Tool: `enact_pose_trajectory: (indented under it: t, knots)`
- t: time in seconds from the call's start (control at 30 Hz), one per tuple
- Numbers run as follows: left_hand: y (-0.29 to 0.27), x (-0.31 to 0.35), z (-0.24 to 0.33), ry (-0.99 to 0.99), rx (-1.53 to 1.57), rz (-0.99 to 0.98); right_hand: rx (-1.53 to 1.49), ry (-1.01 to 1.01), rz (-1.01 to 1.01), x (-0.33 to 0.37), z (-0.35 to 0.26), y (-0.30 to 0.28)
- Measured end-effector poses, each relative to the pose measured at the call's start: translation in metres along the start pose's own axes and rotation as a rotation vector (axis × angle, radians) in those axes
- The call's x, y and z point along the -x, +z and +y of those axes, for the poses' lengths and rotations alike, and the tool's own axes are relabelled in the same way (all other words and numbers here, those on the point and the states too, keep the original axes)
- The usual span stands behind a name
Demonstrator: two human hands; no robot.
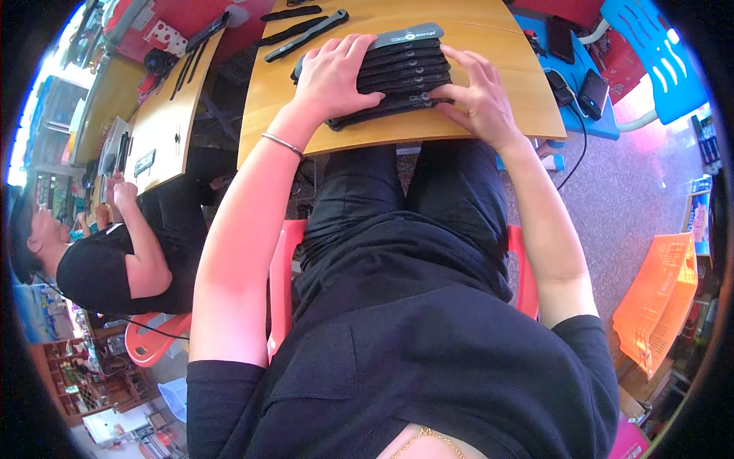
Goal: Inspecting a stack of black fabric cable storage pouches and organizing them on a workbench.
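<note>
On the wooden table (505, 46) in front of me lies a stack of long black strap-like strips (401, 70), layered in a row with small pale marks along them. A grey-fronted strip (417, 33) is at its far side. My left hand (330, 75) covers the left end, fingers over the far edge and thumb along the near layers. My right hand (480, 99) grips the right end, with its fingers and thumb bent against the strip ends. Left of the stack rest a loose grey-and-black strip (308, 35) and a plain black strip (292, 13).
At the left, a co-worker in black (115, 260) sits at another table (164, 145) with black strips on it. A blue chair (589, 99) holding dark devices and a cable stands right of my table. An orange basket (654, 302) sits farther right.
</note>
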State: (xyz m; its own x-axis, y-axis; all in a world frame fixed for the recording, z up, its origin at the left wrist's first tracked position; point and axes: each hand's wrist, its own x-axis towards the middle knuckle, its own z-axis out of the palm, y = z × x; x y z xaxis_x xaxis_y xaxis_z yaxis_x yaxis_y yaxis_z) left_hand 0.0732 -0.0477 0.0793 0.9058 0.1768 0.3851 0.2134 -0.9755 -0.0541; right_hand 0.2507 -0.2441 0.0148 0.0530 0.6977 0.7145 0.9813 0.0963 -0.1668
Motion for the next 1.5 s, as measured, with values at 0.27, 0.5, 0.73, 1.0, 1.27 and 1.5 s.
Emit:
enact_pose_trajectory:
  t: [0.27, 0.5, 0.73, 1.0, 1.27, 1.5]
  knots:
    - [0.001, -0.001, -0.002, 0.006, -0.004, 0.018, 0.008, 0.039, -0.009, 0.001, -0.002, 0.0]
    - [0.002, -0.001, -0.003, 0.004, 0.006, 0.02, 0.06, 0.021, 0.073, 0.001, -0.001, 0.008]
    - [0.001, -0.001, -0.003, 0.01, 0.002, 0.022, 0.052, 0.026, 0.137, -0.002, -0.003, 0.011]
    - [0.001, -0.001, -0.002, -0.019, -0.001, 0.0, 0.063, 0.025, 0.167, -0.004, -0.005, 0.013]
    - [-0.001, -0.002, -0.002, -0.017, -0.006, -0.012, 0.074, 0.045, 0.175, -0.005, -0.006, 0.016]
    - [-0.003, -0.001, 0.003, -0.024, -0.035, -0.04, 0.082, 0.045, 0.191, -0.006, -0.007, 0.017]
